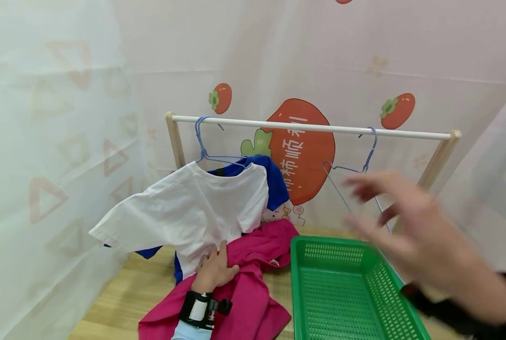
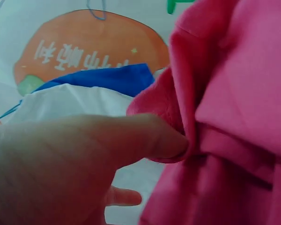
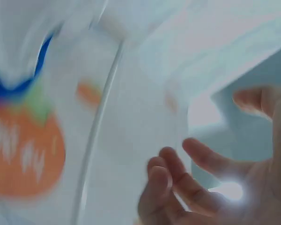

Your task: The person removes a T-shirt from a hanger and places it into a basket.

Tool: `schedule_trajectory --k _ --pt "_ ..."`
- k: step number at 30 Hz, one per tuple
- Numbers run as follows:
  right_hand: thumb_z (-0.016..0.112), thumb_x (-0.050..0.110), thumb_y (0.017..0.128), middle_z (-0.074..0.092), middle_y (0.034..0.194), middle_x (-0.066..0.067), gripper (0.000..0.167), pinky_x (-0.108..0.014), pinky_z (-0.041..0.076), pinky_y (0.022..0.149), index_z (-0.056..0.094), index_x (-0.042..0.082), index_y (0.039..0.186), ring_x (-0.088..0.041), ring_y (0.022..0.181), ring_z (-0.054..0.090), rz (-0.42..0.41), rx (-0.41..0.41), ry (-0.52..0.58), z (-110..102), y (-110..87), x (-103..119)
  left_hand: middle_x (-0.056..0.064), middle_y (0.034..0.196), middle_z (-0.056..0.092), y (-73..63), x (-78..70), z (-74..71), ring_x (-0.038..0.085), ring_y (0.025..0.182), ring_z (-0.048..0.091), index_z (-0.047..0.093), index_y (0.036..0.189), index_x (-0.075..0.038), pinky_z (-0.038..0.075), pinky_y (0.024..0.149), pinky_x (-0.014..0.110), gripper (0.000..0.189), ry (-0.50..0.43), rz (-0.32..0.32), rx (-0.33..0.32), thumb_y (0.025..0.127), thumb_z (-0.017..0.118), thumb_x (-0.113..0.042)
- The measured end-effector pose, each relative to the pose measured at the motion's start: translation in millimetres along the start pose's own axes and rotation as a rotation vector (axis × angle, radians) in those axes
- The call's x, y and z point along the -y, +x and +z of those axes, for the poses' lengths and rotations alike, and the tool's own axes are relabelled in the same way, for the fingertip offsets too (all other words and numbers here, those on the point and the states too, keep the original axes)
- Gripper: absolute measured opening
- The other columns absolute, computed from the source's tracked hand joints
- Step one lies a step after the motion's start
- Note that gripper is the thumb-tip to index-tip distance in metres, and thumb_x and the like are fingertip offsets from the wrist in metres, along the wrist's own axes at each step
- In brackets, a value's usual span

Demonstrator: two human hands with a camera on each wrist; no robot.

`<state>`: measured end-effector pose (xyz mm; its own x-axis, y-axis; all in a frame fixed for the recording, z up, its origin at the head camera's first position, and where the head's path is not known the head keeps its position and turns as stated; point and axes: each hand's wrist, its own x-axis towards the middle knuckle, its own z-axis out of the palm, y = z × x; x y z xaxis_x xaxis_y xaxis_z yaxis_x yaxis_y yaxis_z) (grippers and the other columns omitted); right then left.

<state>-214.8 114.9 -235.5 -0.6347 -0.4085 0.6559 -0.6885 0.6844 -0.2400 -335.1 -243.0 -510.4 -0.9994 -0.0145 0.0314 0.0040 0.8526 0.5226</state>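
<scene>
The magenta top [image 1: 253, 283] is being partly covered by the left hand [image 1: 214, 270], thumb resting on it, loose fingers being laid on the white T-shirt [image 1: 202, 203] just beyond; nothing's being gripped afaict. Nothing's being held by the blurry, spread right hand [image 1: 418, 231] either, and a bare blue wire hanger [image 1: 369, 157] is being held up behind it. Guessing the top's being readied for hanging, so that hanger's probably being needed next, inside the neck.

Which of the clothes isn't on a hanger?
The pink garment, lying crumpled on the table; the white shirt and the blue shirt behind it are on hangers.
</scene>
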Motion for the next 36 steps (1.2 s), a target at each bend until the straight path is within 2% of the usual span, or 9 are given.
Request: schedule_trajectory --k 3,5,8,13,17,23,27,32,36 --pt "0.086 0.044 0.088 0.060 0.141 -0.001 0.072 -0.033 0.061 0.082 0.054 0.025 0.150 -0.013 0.120 0.061 0.005 0.291 0.035 59 -12.7 29 0.031 0.153 0.048 -8.4 -14.9 -9.3 0.062 0.135 0.044 0.031 0.162 -0.005 0.040 0.095 0.082 0.086 0.008 -0.029 0.046 0.093 0.071 -0.035" --pt "0.083 0.061 0.084 0.050 0.154 -0.010 0.089 -0.047 0.062 0.089 0.047 0.024 0.157 -0.025 0.131 0.059 0.104 0.510 0.027 108 -13.5 36 0.030 0.148 0.052 -14.4 -20.7 -13.0 0.058 0.134 0.046 0.037 0.158 0.000 0.042 0.092 0.081 0.079 0.026 -0.027 0.039 0.093 0.071 -0.030" --pt "0.088 0.064 0.076 0.030 0.169 -0.024 0.115 -0.060 0.057 0.098 0.032 0.020 0.166 -0.047 0.144 0.049 0.233 0.731 0.032 178 -7.7 29 0.027 0.133 0.058 -20.5 -29.2 -16.2 0.051 0.125 0.052 0.053 0.140 0.005 0.050 0.085 0.072 0.056 0.067 0.026 -0.021 0.093 0.071 -0.019" --pt "0.097 0.056 0.069 0.007 0.172 -0.035 0.138 -0.072 0.053 0.096 0.009 0.027 0.171 -0.065 0.145 0.039 0.432 0.813 0.073 257 -4.2 6 0.018 0.102 0.058 -29.0 -50.4 -17.7 0.039 0.096 0.058 0.066 0.114 -0.002 0.053 0.064 0.054 0.021 0.067 0.177 -0.102 0.093 0.067 -0.006" --pt "0.098 0.047 0.069 0.024 0.164 -0.041 0.127 -0.068 0.056 0.092 0.018 0.023 0.166 -0.061 0.128 0.058 0.450 0.682 0.126 278 -11.2 -5 0.013 0.099 0.054 -32.2 -55.6 -15.2 0.029 0.087 0.054 0.066 0.125 -0.006 0.048 0.063 0.041 0.026 -0.060 0.348 -0.209 0.100 0.059 -0.006" --pt "0.089 0.014 0.079 0.063 0.111 -0.016 0.066 -0.037 0.055 0.071 0.048 0.011 0.131 -0.028 0.093 0.067 0.191 0.286 0.122 239 -3.1 0 0.008 0.096 0.050 -43.2 -85.7 -39.5 0.017 0.086 0.049 0.067 0.106 -0.008 0.046 0.074 0.031 0.019 -0.284 0.603 -0.478 0.095 0.054 0.000" --pt "0.079 -0.002 0.083 0.059 0.099 -0.004 0.045 -0.026 0.047 0.063 0.054 0.012 0.118 -0.015 0.083 0.057 0.065 0.085 0.075 172 15.7 13 0.011 0.102 0.051 -66.2 -142.4 -79.5 0.014 0.090 0.051 0.072 0.110 -0.007 0.049 0.076 0.029 0.025 -0.418 0.725 -0.589 0.093 0.057 0.004" --pt "0.068 -0.010 0.087 0.061 0.106 -0.010 0.038 -0.032 0.058 0.068 0.058 0.010 0.118 -0.021 0.085 0.062 0.025 -0.077 0.013 85 22.2 24 0.017 0.109 0.050 -74.3 -210.2 -110.3 0.022 0.099 0.053 0.070 0.112 -0.003 0.054 0.079 0.029 0.022 -0.542 0.988 -0.619 0.096 0.057 0.004" --pt "0.070 -0.006 0.089 0.064 0.112 -0.013 0.039 -0.043 0.063 0.071 0.059 0.009 0.123 -0.027 0.087 0.068 0.062 -0.140 -0.123 49 0.8 19 0.018 0.110 0.051 -77.7 -245.1 -101.7 0.025 0.102 0.056 0.066 0.112 0.000 0.060 0.082 0.026 0.020 -0.568 1.113 -0.578 0.094 0.059 0.006"
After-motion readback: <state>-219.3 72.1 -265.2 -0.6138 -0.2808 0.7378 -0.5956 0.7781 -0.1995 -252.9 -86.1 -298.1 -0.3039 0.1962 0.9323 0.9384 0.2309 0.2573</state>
